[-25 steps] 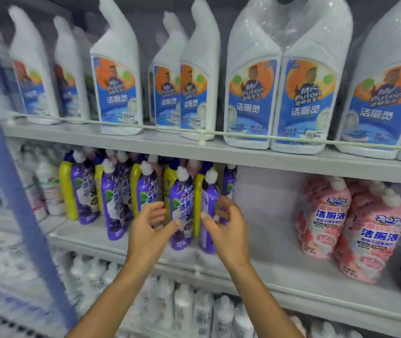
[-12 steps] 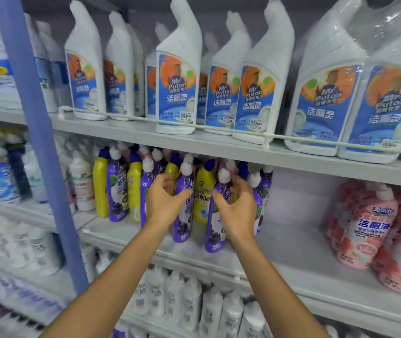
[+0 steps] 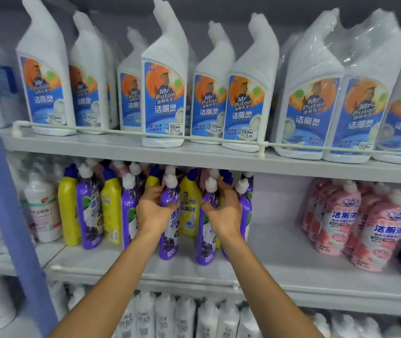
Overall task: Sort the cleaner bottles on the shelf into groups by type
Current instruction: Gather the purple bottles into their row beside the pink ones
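At mid-frame on the middle shelf [image 3: 280,252], the left hand [image 3: 153,214] curls round one purple bottle [image 3: 169,242] and the right hand [image 3: 226,214] round a second purple bottle [image 3: 204,247], so pulling both from this tight row could topple the yellow bottle [image 3: 189,215] wedged between them.

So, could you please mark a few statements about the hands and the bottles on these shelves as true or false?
1. The left hand grips the left purple bottle. True.
2. The right hand holds a pink bottle. False: it grips the right purple bottle; the pink bottles stand apart, further right.
3. A yellow bottle stands between the two gripped bottles. True.
4. The top shelf carries yellow bottles. False: it carries white bottles with blue labels.
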A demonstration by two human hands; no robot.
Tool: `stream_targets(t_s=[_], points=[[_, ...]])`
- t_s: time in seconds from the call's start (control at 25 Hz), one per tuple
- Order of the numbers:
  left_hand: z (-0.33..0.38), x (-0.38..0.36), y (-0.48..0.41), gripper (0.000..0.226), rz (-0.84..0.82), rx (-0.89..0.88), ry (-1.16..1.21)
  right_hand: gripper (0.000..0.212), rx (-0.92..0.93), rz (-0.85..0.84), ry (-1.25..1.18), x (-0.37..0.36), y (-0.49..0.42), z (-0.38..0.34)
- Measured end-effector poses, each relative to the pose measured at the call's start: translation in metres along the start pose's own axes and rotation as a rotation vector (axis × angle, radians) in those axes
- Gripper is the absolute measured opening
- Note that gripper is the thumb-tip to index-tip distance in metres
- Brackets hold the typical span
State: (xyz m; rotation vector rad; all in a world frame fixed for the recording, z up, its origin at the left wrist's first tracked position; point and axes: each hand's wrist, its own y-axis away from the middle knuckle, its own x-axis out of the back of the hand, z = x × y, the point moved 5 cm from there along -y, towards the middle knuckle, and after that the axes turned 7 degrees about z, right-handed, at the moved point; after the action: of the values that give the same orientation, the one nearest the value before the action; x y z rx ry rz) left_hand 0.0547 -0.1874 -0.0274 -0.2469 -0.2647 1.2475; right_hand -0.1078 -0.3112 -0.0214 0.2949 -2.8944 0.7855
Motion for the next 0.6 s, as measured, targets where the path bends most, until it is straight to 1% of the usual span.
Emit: stream_targets(t_s=[0.12,0.28,0.4,0.48,0.52,0.6], points=[[-0.017,0.002,0.002,0.042,-0.05,0.004,0.004,0.069,-0.015,0.005,-0.007,-0.001,0.002,0.006],[-0.017,0.006,0.0,0.04,-0.113,-0.022,0.012,0.08,-0.044,-0.065,0.034,-0.006,0.011,0.013],[-0.015,0.009,0.002,0.038,-0.218,-0.016,0.052,0.089,0.01,-0.025,0.101,-0.001,0.014,0.015],[-0.013,0.01,0.005,0.038,-0.322,-0.04,0.074,0.092,0.062,-0.029,0.15,0.003,0.017,0.013],[-0.013,0.009,0.006,0.039,-0.36,-0.054,0.073,0.095,0.059,-0.042,0.146,0.005,0.02,0.014],[-0.013,0.008,0.009,0.039,-0.357,-0.076,0.035,0.105,0.036,-0.089,0.12,0.005,0.027,0.017]])
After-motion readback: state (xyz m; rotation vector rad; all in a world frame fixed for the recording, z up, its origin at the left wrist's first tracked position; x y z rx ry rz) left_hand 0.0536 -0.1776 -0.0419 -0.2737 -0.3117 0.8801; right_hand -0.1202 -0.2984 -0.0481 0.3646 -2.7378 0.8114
